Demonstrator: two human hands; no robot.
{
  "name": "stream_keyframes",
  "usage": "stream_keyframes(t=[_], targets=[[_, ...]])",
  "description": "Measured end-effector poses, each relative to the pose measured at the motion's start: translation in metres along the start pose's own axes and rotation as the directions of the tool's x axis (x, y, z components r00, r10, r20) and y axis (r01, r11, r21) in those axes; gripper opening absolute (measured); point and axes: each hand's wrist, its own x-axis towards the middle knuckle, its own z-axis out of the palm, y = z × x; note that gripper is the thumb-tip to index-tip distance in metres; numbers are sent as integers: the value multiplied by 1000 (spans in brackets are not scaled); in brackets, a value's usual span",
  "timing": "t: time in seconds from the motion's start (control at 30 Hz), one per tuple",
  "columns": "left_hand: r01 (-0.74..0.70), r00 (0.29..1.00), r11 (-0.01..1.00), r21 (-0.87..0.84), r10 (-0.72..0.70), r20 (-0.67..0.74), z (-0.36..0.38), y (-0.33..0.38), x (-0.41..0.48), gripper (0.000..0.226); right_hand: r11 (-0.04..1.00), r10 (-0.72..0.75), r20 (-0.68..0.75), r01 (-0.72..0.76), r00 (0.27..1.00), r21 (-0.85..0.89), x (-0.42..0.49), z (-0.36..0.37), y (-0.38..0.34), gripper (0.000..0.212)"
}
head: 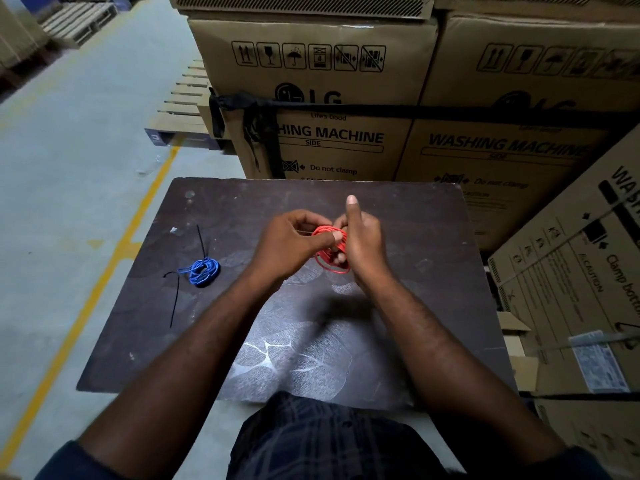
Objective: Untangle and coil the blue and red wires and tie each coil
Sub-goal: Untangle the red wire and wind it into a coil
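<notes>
A red wire coil (329,258) is held above the middle of the dark table (433,271) between both hands. My left hand (294,242) pinches the coil's top with thumb and fingers. My right hand (363,244) grips the coil from the right, its fingers through the loops and its thumb pointing up. A blue wire coil (203,270) lies on the table to the left, apart from both hands, with a black tie (202,242) around it. A second black tie (176,299) lies next to the blue coil.
Stacked washing machine cartons (332,98) stand right behind the table, and more cartons (571,278) close in on the right. To the left lies a concrete floor with a yellow line (114,251) and wooden pallets (183,105).
</notes>
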Motion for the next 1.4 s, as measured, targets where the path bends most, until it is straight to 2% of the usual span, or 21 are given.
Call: stream_keyframes(t=[0.13,0.23,0.4,0.53,0.6,0.83,0.97,1.13,1.23,1.4], targets=[[68,997,993,-94,-72,-33,1,-5,1,23,989,-120,28,122,992,-87,1,0,6,56],[116,990,978,-175,-128,-58,-5,-6,4,23,979,-190,124,198,974,-55,-4,-3,11,40],[131,985,957,-261,-155,-73,-11,-8,9,15,979,-201,323,201,925,34,-9,-7,13,20],[168,978,941,-293,-196,-69,-16,-15,11,15,909,-291,430,388,855,-155,-2,-16,15,34],[188,975,933,-307,-216,-60,-16,-18,12,14,878,-314,435,433,844,-207,1,-16,16,37],[190,976,940,-282,-213,-53,-19,-29,10,14,869,-399,342,470,851,-156,-1,-9,20,27],[180,973,945,-274,-211,-90,-25,-33,7,12,900,-371,285,418,884,-123,1,1,25,24],[151,968,954,-257,-196,-157,-36,-38,4,5,942,-279,313,322,908,-92,2,19,32,24],[135,964,967,-214,-178,-196,-44,-48,2,7,967,-190,376,239,907,-86,5,29,36,23],[146,962,976,-160,-178,-206,-65,-69,-2,6,997,-50,498,71,866,-24,4,49,37,16]])
